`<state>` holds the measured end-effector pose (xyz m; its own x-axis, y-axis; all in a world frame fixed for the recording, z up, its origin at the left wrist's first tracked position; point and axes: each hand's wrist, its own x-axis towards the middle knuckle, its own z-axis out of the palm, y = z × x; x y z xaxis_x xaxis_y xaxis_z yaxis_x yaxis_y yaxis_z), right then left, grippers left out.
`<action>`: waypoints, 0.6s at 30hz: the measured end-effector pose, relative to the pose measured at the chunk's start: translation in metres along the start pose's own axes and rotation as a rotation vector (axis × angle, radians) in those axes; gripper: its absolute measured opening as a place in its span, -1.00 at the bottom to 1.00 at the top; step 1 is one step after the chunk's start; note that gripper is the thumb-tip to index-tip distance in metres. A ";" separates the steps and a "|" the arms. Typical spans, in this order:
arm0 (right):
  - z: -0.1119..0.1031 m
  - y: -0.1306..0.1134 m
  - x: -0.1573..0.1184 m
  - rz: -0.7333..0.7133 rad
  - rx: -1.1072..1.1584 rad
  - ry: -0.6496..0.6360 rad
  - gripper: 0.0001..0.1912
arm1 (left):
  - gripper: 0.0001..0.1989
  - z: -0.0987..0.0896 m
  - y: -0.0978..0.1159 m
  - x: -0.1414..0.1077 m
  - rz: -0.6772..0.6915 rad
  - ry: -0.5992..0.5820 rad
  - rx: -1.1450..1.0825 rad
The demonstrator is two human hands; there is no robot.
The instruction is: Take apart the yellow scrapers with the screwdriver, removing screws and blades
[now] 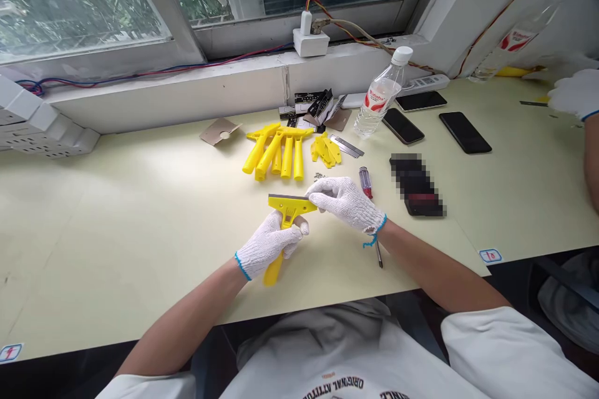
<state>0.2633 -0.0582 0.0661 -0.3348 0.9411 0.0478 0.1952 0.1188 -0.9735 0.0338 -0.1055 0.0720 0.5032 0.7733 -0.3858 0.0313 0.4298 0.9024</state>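
Observation:
My left hand (269,244), in a white knit glove with a blue cuff, grips the handle of a yellow plastic scraper (286,211). A thin metal blade (291,197) lines the scraper's far edge. My right hand (345,201), gloved the same way, holds the right end of the scraper head. Just beyond my right wrist lies a red-handled screwdriver (365,182), its shaft passing under the wrist. Further ahead lie several yellow scraper bodies (278,153), yellow plastic pieces (325,151), and metal blades (345,146).
Small screws (319,176) lie near the yellow parts. Behind them are a water bottle (381,93) and several phones (464,132). A blurred dark object (415,184) lies right of my hands. A co-worker's gloved hand (574,93) is at the right edge. The table's front edge runs close to my body.

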 end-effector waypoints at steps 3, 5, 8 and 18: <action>-0.001 0.005 0.000 -0.009 -0.049 -0.013 -0.80 | -0.71 0.001 0.000 0.000 -0.028 0.009 -0.040; -0.001 0.008 0.000 -0.007 -0.043 -0.024 -0.79 | -0.67 0.001 -0.001 0.001 -0.030 0.032 -0.076; 0.000 0.011 -0.001 -0.011 -0.037 -0.032 -0.76 | -0.69 0.000 -0.003 0.002 -0.029 0.057 -0.097; -0.007 0.008 0.000 0.096 0.064 -0.129 -0.69 | -0.72 -0.002 -0.008 0.003 -0.003 0.036 -0.061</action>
<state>0.2710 -0.0548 0.0599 -0.4336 0.8983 -0.0713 0.1747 0.0062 -0.9846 0.0331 -0.1051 0.0631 0.4717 0.7877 -0.3964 -0.0203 0.4591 0.8882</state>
